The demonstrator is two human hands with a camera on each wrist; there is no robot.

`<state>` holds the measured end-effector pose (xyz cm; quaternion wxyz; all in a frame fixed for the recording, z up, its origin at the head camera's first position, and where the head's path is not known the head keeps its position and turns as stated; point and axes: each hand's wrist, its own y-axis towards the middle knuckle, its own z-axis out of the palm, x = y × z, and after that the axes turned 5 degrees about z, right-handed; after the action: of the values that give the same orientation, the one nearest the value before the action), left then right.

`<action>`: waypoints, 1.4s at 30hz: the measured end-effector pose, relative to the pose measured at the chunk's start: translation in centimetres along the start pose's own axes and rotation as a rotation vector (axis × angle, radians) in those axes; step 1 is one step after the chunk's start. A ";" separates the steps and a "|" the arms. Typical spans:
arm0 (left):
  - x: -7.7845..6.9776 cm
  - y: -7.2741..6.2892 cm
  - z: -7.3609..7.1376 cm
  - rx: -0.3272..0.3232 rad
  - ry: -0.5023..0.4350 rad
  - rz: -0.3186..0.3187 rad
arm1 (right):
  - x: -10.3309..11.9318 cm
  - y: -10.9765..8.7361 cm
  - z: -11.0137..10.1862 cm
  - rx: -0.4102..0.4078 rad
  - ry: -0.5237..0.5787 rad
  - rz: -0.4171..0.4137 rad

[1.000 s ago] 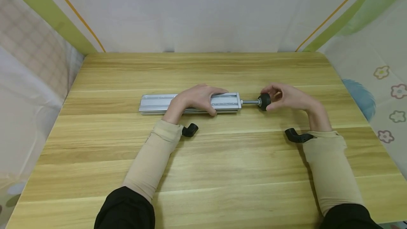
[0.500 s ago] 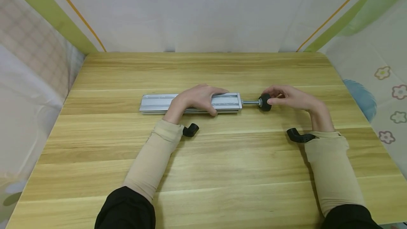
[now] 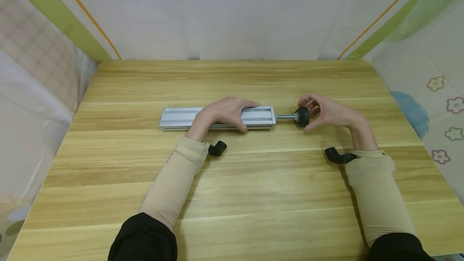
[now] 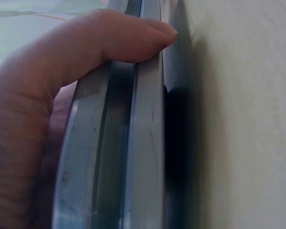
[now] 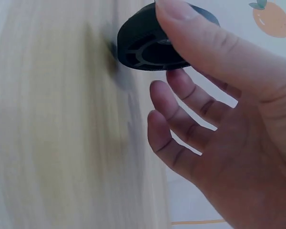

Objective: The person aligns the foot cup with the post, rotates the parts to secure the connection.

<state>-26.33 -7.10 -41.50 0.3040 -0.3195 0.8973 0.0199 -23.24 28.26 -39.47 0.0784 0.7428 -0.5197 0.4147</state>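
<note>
A silver aluminium profile [image 3: 257, 117] lies lengthwise on the wooden table. My left hand [image 3: 226, 112] grips it across its width, with the thumb on the near side and the fingers over the far side; in the left wrist view the thumb [image 4: 133, 40] lies across its grooved side. From the profile's right end a threaded rod [image 3: 285, 117] sticks out, ending in a round black levelling foot [image 3: 301, 117]. My right hand [image 3: 326, 112] has its thumb and fingers curled round the foot's rim. In the right wrist view the thumb overlaps the foot, and the other fingers curl below it.
Black wrist mounts [image 3: 216, 148] are fixed at both sleeve cuffs. The wooden table [image 3: 268, 196] reaches to a white curtain [image 3: 152, 19] printed with fruit at the back. Patterned cloth [image 3: 442, 104] hangs at the right side.
The right thumb has rolled up over the black levelling foot, then swung back down to its near edge, with the fingers spread wider. The left hand and the profile keep their place.
</note>
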 end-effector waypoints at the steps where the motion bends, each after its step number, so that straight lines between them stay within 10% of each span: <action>1: 0.0 0.0 0.0 0.000 -0.001 0.000 | 0.0 0.1 0.1 -0.003 0.002 -0.002; 32: -0.1 -0.1 0.0 0.002 0.004 0.003 | -0.4 -1.2 -0.8 0.083 -0.098 0.053; 42: 0.0 -0.1 0.0 -0.002 0.002 -0.003 | 0.4 -0.3 -0.2 -0.025 0.013 0.023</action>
<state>-26.25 -7.12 -41.51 0.3029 -0.3212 0.8970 0.0199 -23.07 28.26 -38.97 0.0862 0.7330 -0.5326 0.4142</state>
